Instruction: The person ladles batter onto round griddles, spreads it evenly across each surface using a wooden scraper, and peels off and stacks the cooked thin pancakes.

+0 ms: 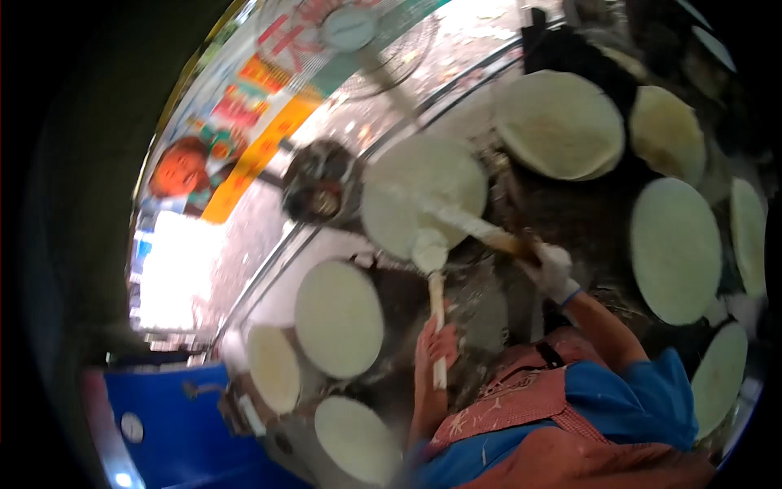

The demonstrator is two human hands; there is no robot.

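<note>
My left hand point(437, 341) is closed round a pale wooden handle. This belongs to a batter-coated ladle point(429, 251), whose head is over the near edge of a round griddle covered in pale batter point(407, 175). In a white glove, my right hand point(551, 270) grips a long flat wooden spreader point(476, 228). The spreader reaches leftward across the batter, its far end pale and blurred. I cannot tell whether either tool's head touches the surface.
Several round griddles with pale flatbreads stand around, among them one at the back right point(560, 126), one at the right point(674, 251) and one at the left point(340, 319). A fan point(349, 33) stands at the back. A dark cluttered container point(322, 183) sits left of the middle griddle.
</note>
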